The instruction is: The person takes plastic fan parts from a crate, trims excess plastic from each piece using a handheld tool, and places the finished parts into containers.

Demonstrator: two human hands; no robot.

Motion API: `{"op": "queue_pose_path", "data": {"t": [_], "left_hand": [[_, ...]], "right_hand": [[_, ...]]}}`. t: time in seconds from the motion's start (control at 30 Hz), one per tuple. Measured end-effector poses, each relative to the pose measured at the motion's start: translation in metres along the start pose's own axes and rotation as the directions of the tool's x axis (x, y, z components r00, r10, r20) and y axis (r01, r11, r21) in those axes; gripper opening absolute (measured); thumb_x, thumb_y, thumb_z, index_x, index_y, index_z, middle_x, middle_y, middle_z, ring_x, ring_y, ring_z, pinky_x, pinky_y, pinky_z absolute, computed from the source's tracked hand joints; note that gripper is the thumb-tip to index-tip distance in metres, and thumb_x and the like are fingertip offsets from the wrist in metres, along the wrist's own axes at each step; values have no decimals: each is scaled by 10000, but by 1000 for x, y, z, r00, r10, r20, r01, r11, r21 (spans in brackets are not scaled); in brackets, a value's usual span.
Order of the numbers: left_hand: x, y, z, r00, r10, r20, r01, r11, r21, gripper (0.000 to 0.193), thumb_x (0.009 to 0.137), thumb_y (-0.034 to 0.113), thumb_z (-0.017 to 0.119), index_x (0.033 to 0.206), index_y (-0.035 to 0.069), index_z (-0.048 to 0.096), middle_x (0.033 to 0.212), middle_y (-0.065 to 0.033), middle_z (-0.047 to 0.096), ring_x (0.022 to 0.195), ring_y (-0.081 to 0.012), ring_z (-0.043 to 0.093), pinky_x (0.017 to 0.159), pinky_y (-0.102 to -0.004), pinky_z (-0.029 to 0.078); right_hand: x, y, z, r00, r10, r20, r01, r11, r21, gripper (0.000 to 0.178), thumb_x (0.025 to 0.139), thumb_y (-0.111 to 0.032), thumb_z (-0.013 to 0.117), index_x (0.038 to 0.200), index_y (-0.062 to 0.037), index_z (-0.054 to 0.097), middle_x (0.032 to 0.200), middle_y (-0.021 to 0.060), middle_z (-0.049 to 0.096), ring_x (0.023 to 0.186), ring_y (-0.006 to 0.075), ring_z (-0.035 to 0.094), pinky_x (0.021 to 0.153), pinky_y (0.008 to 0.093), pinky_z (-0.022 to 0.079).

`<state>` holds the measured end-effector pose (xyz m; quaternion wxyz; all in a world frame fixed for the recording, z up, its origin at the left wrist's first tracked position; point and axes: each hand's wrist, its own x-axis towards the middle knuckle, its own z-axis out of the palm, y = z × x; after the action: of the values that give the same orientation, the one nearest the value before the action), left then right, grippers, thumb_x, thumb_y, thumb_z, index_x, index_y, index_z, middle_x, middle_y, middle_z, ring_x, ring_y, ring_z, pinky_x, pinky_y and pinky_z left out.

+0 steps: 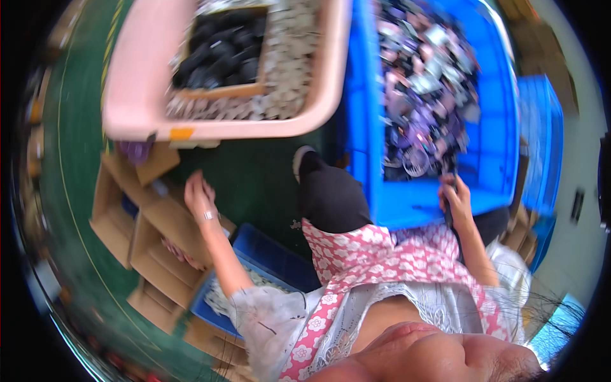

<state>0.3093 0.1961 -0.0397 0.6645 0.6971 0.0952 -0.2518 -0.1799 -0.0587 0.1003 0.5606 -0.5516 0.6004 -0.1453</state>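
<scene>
My left hand [200, 194] is held over the green floor, beside the open cardboard boxes. Its fingers are slightly bent and apart, and I see nothing in them. At the near end of the blue bin [490, 191], my right hand [459, 200] is closed round a dark, slim tool [449, 213] whose exact kind is blurred. Inside that bin lies a heap of small plastic parts [420, 108] in purple, pink, grey and black. A round, clear purple piece [416, 162] sits at the heap's near edge.
A pink tub [223, 131] at the far left holds many pale pieces and a cardboard box of black parts [219, 54]. Cardboard boxes [162, 245] stand at left, next to a blue crate [254, 245]. Another blue bin [541, 140] is at right.
</scene>
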Motion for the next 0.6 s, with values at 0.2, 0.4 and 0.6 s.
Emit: {"op": "queue_pose_path", "data": {"t": [0.2, 0.4, 0.6], "left_hand": [[-134, -21, 44, 985, 52, 164, -85, 976, 203, 156, 883, 133, 529, 953, 1, 573, 506, 33, 393, 357, -19, 280, 301, -170, 193], [-217, 50, 148, 857, 293, 424, -375, 919, 124, 136, 894, 158, 542, 877, 25, 555, 522, 35, 400, 412, -15, 314, 361, -171, 192], [-297, 50, 245, 604, 162, 781, -440, 884, 157, 170, 916, 169, 522, 786, 62, 550, 551, -11, 508, 414, -36, 422, 332, -175, 289]], "right_hand": [[5, 25, -6, 995, -93, 46, 88, 990, 108, 182, 829, -71, 473, 991, -6, 524, 693, 39, 572, 533, 75, 535, 457, 210, 415], [10, 30, -6, 976, -201, 83, 179, 959, 219, 232, 839, -93, 475, 1050, -4, 513, 699, 43, 570, 534, 81, 541, 467, 211, 429], [8, 32, -22, 949, -277, 151, 145, 808, 571, 254, 843, -128, 510, 1076, -29, 539, 726, 53, 578, 573, 76, 544, 504, 209, 434]]}}
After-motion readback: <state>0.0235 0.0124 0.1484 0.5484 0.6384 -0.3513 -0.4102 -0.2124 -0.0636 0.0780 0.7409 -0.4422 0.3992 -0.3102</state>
